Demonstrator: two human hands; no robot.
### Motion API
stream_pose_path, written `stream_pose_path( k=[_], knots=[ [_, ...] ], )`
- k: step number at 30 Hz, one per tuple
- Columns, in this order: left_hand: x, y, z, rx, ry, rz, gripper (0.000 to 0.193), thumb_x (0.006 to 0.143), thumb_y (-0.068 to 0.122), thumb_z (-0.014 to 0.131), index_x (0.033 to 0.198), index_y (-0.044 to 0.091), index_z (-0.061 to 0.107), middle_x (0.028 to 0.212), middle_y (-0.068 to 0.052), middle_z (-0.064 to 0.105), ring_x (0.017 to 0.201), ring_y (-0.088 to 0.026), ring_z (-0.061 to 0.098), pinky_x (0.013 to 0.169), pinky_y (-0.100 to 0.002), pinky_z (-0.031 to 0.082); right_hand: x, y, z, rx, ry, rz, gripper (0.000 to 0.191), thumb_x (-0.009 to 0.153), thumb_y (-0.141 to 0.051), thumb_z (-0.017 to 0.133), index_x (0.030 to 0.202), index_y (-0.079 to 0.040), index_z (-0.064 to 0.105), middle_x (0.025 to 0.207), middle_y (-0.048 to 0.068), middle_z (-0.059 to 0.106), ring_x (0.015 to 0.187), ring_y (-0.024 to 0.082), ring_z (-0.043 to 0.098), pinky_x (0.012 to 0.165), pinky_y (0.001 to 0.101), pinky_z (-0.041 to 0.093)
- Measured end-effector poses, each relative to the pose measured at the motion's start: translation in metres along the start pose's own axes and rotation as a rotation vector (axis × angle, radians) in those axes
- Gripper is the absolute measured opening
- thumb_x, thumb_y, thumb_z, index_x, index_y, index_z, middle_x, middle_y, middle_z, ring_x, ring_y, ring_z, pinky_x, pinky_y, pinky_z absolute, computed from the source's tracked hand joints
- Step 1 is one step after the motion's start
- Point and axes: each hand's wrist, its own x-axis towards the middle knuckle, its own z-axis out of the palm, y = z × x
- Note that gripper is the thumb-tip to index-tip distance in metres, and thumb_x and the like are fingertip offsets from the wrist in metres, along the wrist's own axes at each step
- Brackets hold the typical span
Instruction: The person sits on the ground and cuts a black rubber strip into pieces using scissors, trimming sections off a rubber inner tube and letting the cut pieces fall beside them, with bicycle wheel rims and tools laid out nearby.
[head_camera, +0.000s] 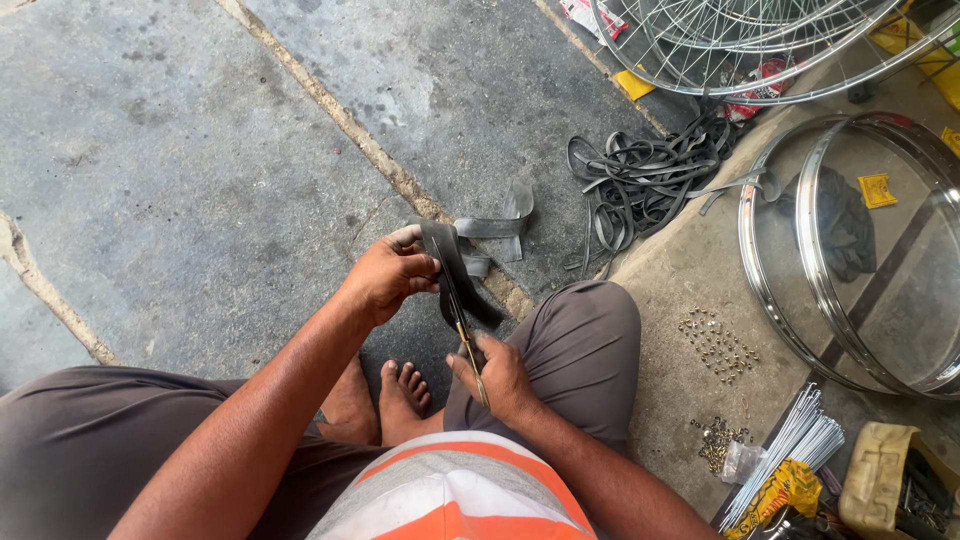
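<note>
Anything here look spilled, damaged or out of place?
Small brass-coloured fittings lie scattered loose on the concrete beside the bare chrome rims, and black rubber strips sit in a tangled heap. The left hand and right hand hold a rubber strip against a thin tool.

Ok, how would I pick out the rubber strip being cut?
Start at the person's bent knee. Just left of it, the left hand holds a black rubber strip upright while the right hand works scissors along it. Other strips lie loose on the floor.

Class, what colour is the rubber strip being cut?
Black rubber strip, seen best in the head view.
</note>
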Motion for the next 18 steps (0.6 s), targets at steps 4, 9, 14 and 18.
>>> stream_pose_path(
  k=[4, 9, 14, 18],
  knots=[
    [0.001, 0.002, -0.002, -0.038, 0.036, 0.029, 0.032, 0.09, -0.006, 0.063, 0.12, 0.003, 0.069, 0.099, -0.008, 0.071, 0.083, -0.017, 0.071, 0.069, -0.031, 0.064, -0.001, 0.001, 0.001, -0.012, 0.035, -0.024, 0.026, 0.091, -0.026, 0.076, 0.086, -0.004, 0.064, 0.067, 0.008, 0.068, 0.063, 0.016, 0.071, 0.06, 0.0333, 0.056],
    [0.0, 0.007, -0.004, -0.037, 0.059, 0.026, 0.034, 0.089, -0.008, 0.063, 0.121, 0.003, 0.068, 0.102, -0.01, 0.072, 0.082, -0.018, 0.07, 0.068, -0.03, 0.062, -0.002, -0.005, 0.0, -0.026, 0.001, -0.015, 0.027, 0.091, -0.027, 0.078, 0.086, -0.004, 0.064, 0.068, 0.007, 0.068, 0.063, 0.015, 0.07, 0.062, 0.0327, 0.056],
    [-0.003, 0.003, 0.004, -0.004, 0.004, -0.01, 0.042, 0.088, -0.009, 0.062, 0.128, 0.005, 0.065, 0.104, -0.01, 0.069, 0.08, -0.019, 0.069, 0.068, -0.03, 0.063, -0.001, -0.009, -0.002, 0.03, -0.04, 0.038, 0.028, 0.092, -0.029, 0.077, 0.089, -0.005, 0.062, 0.067, 0.006, 0.069, 0.063, 0.014, 0.07, 0.061, 0.0324, 0.057],
    [-0.002, 0.001, 0.004, 0.002, 0.015, -0.008, 0.04, 0.088, -0.008, 0.063, 0.126, 0.005, 0.066, 0.101, -0.009, 0.07, 0.083, -0.018, 0.071, 0.068, -0.031, 0.063, 0.0, -0.006, -0.002, 0.022, -0.031, 0.01, 0.023, 0.094, -0.025, 0.074, 0.089, -0.005, 0.063, 0.067, 0.006, 0.069, 0.063, 0.014, 0.072, 0.061, 0.0319, 0.058]
  ],
)
